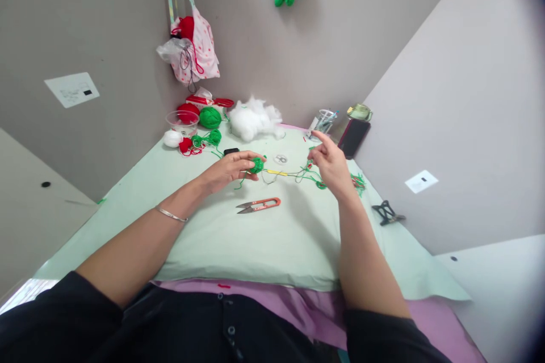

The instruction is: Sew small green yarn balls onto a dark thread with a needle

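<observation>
My left hand [232, 170] is closed round a small green crocheted piece [256, 166], with a green yarn tail hanging below it. To the right, my right hand [330, 161] is raised above the table, index finger stretched out and the other fingers curled. What those curled fingers hold, if anything, is too small to make out. Between the hands lies a yellow-handled crochet hook [277, 172] beside a thin dark strand. Below them, orange-handled thread snips [259, 205] rest on the pale green cloth, their blades pointing left.
Yarn balls, among them a green one [210, 118], and white stuffing [255, 119] sit at the back. A clear cup [327, 120], a phone [354, 137] and yarn scraps [358, 182] are on the right. A fabric bag [200, 51] hangs on the wall.
</observation>
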Demonstrator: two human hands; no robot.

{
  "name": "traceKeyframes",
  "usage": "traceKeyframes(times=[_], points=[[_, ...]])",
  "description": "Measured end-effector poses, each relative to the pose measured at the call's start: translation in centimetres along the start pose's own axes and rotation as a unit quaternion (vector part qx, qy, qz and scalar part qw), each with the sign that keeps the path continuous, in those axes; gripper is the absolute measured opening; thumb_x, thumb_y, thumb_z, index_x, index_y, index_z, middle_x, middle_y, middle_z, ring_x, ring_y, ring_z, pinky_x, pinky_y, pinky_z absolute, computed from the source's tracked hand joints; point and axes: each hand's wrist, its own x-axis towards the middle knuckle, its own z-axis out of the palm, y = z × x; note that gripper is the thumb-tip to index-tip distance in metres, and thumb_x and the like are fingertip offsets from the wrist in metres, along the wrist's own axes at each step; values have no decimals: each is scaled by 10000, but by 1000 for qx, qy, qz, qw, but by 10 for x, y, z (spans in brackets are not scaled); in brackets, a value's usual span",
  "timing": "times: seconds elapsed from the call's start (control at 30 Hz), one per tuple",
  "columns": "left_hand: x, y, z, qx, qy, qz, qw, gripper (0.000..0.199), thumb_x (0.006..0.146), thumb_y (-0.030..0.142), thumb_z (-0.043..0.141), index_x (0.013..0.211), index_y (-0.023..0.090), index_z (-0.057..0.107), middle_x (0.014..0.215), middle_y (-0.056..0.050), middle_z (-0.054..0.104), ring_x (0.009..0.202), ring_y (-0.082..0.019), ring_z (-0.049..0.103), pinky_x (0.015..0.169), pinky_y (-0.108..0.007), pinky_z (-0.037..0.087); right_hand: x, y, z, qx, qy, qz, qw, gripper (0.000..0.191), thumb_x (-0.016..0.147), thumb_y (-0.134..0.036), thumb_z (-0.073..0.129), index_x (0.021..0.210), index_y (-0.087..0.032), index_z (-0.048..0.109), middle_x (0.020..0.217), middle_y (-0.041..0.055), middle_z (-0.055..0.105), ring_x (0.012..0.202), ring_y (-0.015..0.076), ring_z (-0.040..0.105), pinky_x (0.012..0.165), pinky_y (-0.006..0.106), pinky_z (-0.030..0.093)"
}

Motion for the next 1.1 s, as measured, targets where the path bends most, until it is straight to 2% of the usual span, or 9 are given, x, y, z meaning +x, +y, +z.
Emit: traceKeyframes(times=[0.07,0.13,0.2,0.33,0.47,0.63,1.1], points=[[0,1,1,-4,5,-2,1000,284,792,286,702,1049,166,717,1051,-70,635,902,-166,579,898,-390,519,-4,-5,7,-9,-4,-14,1000,346,845,-211,554,1184,-180,617,713,-10,649,602,128,528,626,289,443],[0,1,2,-11,12,-3,1000,286,780,273,710,1043,160,712,1056,-71,634,924,-174,578,913,-406,512,-9,-16,15,-15,4,-46,999,164,859,-222,575,992,-185,663,748,9,663,637,134,558,651,293,457],[0,2,3,-14,14,-1,1000,285,772,262,717,1039,161,706,1062,-71,635,941,-179,577,925,-418,505,-16,-27,22,-34,5,-100,994,87,877,-232,603,862,-194,680,792,25,652,678,140,568,665,294,458],[-1,2,4,-3,11,3,1000,277,769,248,727,1034,171,701,1046,-57,628,964,-178,568,941,-422,495,-29,-43,34,-116,-1,-205,972,117,913,-231,617,882,-222,730,799,39,577,725,156,543,641,296,427],[-1,3,5,6,8,3,1000,275,767,254,736,1028,177,699,1035,-53,636,977,-184,578,946,-428,488,-34,-45,40,-163,-17,-267,950,144,934,-203,595,909,-221,735,793,47,564,755,167,545,658,302,431],[-1,2,5,15,10,5,1000,279,762,257,745,1026,182,697,1025,-40,634,956,-171,589,955,-422,484,-34,-45,43,-181,-32,-290,939,162,945,-174,567,888,-206,716,774,48,558,759,170,530,666,298,430],[0,-2,2,88,19,24,996,296,764,253,744,1046,198,675,1058,-45,634,991,-181,584,931,-372,461,-35,-43,42,-204,-64,-293,932,169,950,-161,534,871,-192,681,793,49,546,765,179,500,664,303,403]])
